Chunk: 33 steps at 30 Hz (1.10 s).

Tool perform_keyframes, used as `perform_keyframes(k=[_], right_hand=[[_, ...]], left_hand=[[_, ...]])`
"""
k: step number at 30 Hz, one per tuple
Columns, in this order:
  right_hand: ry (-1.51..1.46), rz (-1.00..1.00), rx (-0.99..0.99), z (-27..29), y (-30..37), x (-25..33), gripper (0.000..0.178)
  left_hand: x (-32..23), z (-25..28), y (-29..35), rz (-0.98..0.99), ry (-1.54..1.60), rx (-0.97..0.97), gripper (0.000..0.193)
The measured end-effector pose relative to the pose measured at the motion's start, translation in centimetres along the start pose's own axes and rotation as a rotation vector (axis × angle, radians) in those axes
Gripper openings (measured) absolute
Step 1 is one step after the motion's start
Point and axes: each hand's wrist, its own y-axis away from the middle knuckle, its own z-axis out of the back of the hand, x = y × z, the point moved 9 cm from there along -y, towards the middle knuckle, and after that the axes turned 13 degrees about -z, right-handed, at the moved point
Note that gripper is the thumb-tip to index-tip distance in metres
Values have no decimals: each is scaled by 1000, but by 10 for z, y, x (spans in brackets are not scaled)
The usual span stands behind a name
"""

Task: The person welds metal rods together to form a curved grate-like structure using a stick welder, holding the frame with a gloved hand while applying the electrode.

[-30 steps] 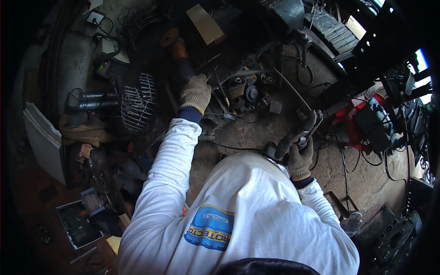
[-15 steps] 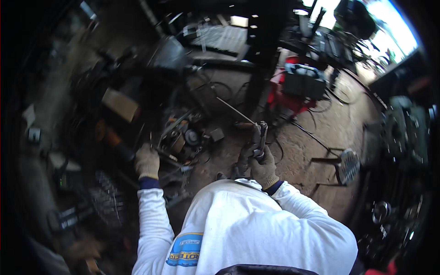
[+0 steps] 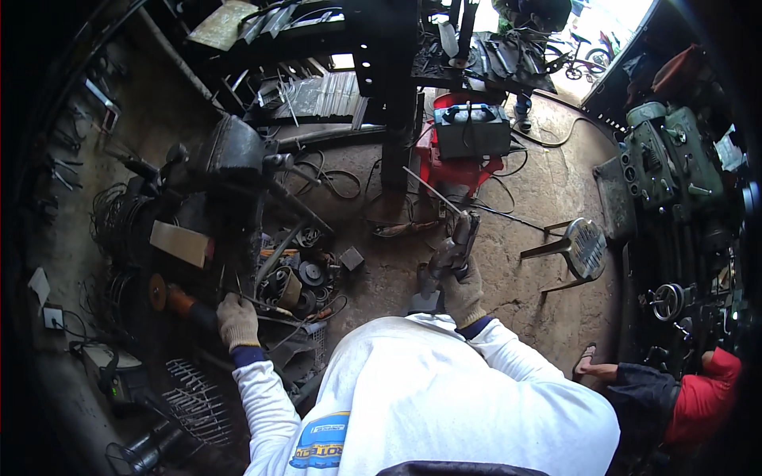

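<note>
My right hand (image 3: 463, 297), in a knitted work glove, is closed around a dark welding electrode holder (image 3: 470, 230) in front of my body. A thin welding rod (image 3: 429, 189) sticks out of its jaws, up and to the left. A grey shape beside the holder is partly hidden, and I cannot tell what it is. My left hand (image 3: 237, 321), gloved too, is closed, with thin pointed metal ends (image 3: 237, 278) rising just beyond its fingers; the rest is covered. Left of it lies an angle grinder (image 3: 181, 301) with an orange body and a brown disc.
A bin of discs and parts (image 3: 311, 274) sits right of my left hand. A wooden block (image 3: 181, 242) lies beyond the grinder. Ahead stands a red chair (image 3: 456, 168) bearing a dark box (image 3: 474, 135). To the right are a stool (image 3: 583, 250), a green machine (image 3: 665, 159) and a person in red (image 3: 702, 401).
The whole view has swung to the right, and more of the right side shows, including the person in red. My left hand has moved slightly left and down. My right hand keeps its grip.
</note>
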Motion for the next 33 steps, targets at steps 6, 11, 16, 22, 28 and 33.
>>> perform_keyframes(k=[6, 11, 16, 22, 28, 33], right_hand=[[145, -45, -65, 34, -44, -8, 26], [116, -113, -4, 39, -107, 14, 32], [218, -392, 152, 23, -182, -7, 30], [116, -569, 415, -8, -223, -89, 41], [327, -762, 636, -28, -219, -41, 60], [407, -711, 717, -36, -224, -51, 64]], left_hand=[[-40, 50, 15, -54, -147, -165, 15], [-158, 71, -14, -353, 5, -170, 12], [-338, -27, -40, -992, 127, 252, 24], [-397, -143, -64, -374, 483, 830, 32], [-416, -157, -54, -448, 647, 782, 39], [-403, -169, -47, -282, 660, 789, 41]])
